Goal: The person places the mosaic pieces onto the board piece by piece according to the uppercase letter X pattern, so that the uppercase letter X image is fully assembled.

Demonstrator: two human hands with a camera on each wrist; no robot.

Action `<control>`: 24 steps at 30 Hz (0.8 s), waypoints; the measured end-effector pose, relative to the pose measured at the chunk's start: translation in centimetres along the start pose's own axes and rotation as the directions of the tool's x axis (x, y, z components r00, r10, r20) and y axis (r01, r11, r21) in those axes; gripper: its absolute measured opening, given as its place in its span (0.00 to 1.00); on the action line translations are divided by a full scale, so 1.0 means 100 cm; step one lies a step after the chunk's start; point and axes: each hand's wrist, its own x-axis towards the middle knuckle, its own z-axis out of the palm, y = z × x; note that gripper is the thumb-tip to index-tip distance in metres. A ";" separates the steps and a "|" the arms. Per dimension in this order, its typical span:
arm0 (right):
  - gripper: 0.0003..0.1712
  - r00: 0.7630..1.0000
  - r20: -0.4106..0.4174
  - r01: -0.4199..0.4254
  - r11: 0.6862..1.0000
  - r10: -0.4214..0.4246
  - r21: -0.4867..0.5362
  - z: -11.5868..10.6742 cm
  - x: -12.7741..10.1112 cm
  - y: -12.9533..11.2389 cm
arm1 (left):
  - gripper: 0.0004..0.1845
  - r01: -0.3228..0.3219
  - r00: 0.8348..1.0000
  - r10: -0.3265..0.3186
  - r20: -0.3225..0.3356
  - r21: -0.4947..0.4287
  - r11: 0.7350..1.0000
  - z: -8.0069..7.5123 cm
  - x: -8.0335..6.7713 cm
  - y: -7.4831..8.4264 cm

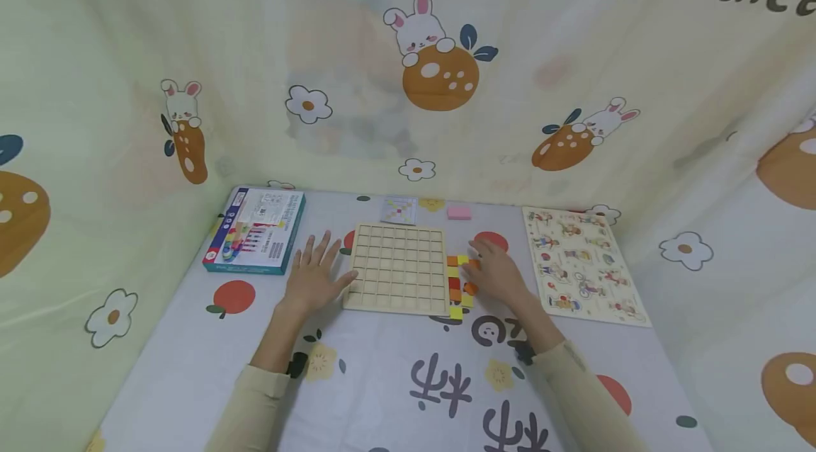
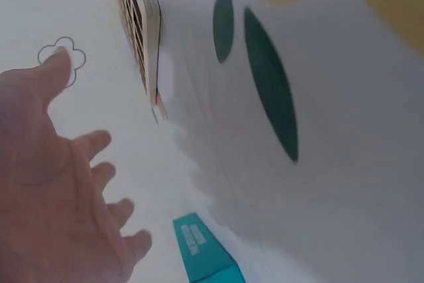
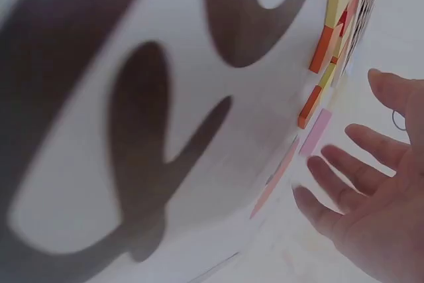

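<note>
A pale wooden grid board (image 1: 400,269) lies flat on the table between the two hands. Along its right edge sit several small yellow, orange and red square tiles (image 1: 455,284). My left hand (image 1: 312,280) is spread beside the board's left side, its thumb at the board's edge; nothing is in it. Over the tiles' right side hovers my right hand (image 1: 500,276), with loosely bent fingers. In the right wrist view this hand (image 3: 371,183) holds nothing, and the tiles (image 3: 322,49) stand beyond its thumb. The left wrist view shows the left palm (image 2: 59,183) bare.
A boxed set (image 1: 255,229) lies at the left back. Behind the board are a small patterned card (image 1: 399,211) and a pink block (image 1: 459,213). A wooden picture board (image 1: 585,264) rests on the right. Printed curtains (image 1: 357,48) close off the back and sides.
</note>
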 end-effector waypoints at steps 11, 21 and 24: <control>0.32 0.999 0.016 -0.039 0.994 0.038 0.099 0.002 0.019 -0.006 | 0.44 -0.108 0.987 0.123 0.101 -0.149 0.983 0.011 -0.009 0.012; 0.25 0.997 -0.069 -0.015 0.997 0.021 0.080 0.005 0.027 -0.007 | 0.44 -0.084 0.976 0.106 0.190 -0.116 0.990 0.011 -0.012 0.014; 0.24 0.996 -0.084 -0.007 0.995 0.016 0.102 0.002 0.027 -0.004 | 0.44 -0.091 0.976 0.109 0.188 -0.102 0.991 0.011 -0.013 0.017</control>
